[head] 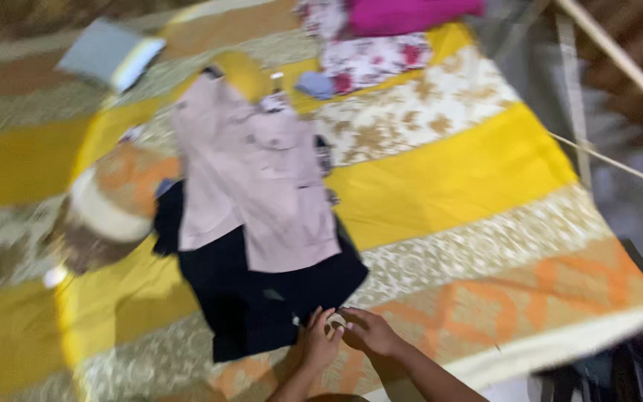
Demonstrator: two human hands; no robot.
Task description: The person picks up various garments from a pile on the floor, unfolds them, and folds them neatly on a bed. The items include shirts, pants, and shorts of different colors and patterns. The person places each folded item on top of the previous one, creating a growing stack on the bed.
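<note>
Patterned yellow bedspread (455,179) beside slanted wooden rails (619,56).

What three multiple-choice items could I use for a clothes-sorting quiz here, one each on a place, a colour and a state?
1. Where does the pale pink shirt lie?
A. On the dark garment
B. Under the grey book
C. On the floor

2. What colour is the cloth at the top edge of the bedspread?
A. Green
B. Magenta
C. Black

3. How are the left hand and right hand placed?
A. Far apart, lifted high
B. Close together, low over the bedspread by the dark garment's edge
C. Gripping the pink shirt

Answers:
1 A, the shirt's lower part overlaps the dark garment.
2 B, it shows bright magenta beside the floral fabric.
3 B, the fingertips nearly meet around something small and pale; blur hides what it is.
</note>
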